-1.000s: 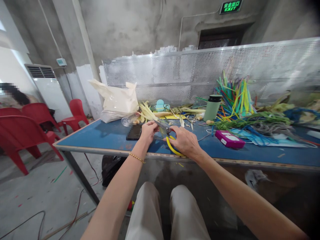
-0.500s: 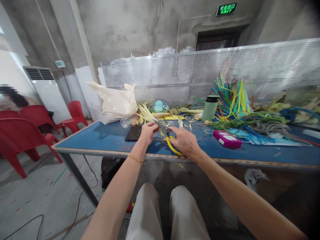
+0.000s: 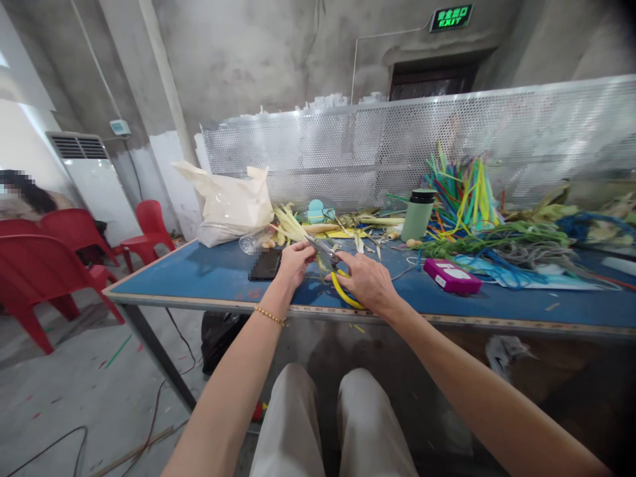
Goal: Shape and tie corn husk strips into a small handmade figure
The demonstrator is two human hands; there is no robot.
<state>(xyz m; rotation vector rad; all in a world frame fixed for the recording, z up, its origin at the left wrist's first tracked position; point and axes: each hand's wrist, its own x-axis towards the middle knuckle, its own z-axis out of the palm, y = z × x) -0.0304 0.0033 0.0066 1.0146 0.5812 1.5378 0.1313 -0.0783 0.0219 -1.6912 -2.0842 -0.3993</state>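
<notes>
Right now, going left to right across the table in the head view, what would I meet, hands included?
Cream plastic bag, left hand, yellow-handled scissors, right hand, black-lidded green tumbler, purple box, grey cord tangle.

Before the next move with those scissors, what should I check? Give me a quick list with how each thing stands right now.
1. Scissors held by the right hand, on the yellow handles: ok.
2. Left hand well clear of the blades: not ok, its fingertips are right by them.
3. What the left fingers pinch: cannot tell, too small to make out.
4. Green bottle standing, apart from both hands: ok.
5. Magenta box apart from the scissors: ok.
</notes>
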